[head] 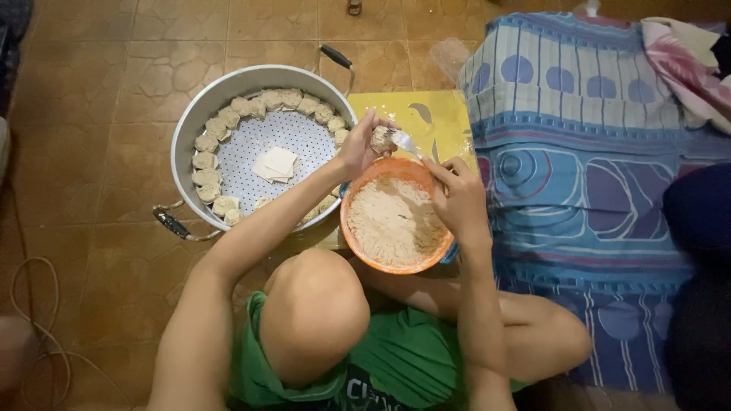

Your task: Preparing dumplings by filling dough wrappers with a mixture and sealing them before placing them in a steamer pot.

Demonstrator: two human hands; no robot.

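Filling a dumpling over the bowl

The left hand (358, 148) is cupped tight around a dumpling (381, 138); the right hand (457, 194) grips a fork (405, 142) whose tip touches it. Just below, the orange bowl (358, 236) holds pale filling. The steamer (190, 129) has dumplings ringing its rim and wrappers (274, 164) mid-tray, with bare tray around them. A mattress (594, 152) crowds the right.

The steamer pot (190, 129) is dull grey metal with a perforated tray, and the bowl (358, 243) is glossy orange plastic holding a coarse, grainy filling (392, 221). The floor (99, 84) is smooth brown tile; the mattress (594, 152) is patterned blue cloth.
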